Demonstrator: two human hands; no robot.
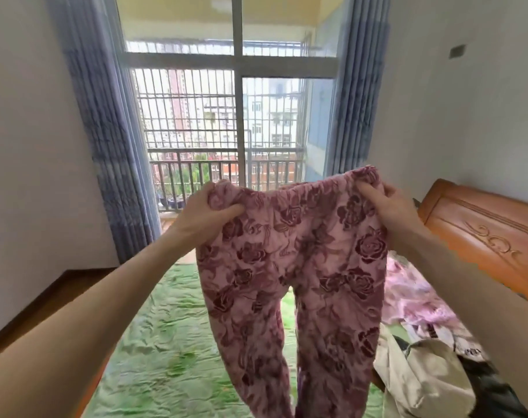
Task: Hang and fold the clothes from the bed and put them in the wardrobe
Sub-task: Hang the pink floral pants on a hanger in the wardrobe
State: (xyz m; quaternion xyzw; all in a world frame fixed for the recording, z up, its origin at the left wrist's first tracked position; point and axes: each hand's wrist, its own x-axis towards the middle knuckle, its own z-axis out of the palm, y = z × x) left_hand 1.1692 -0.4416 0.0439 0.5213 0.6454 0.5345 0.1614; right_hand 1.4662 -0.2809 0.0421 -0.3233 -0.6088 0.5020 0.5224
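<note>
We hold the pink trousers (289,267) up by the waistband, left hand (208,206) and right hand (386,203) each with fingers grasping it. Folding seems barely begun; more clothes (419,303) wait on the bed (166,342), and no wardrobe is in view.

Legible text, labels, brands, numbers, signs: none were readable anywhere in view; the only markings seen were decorative patterns.
</note>
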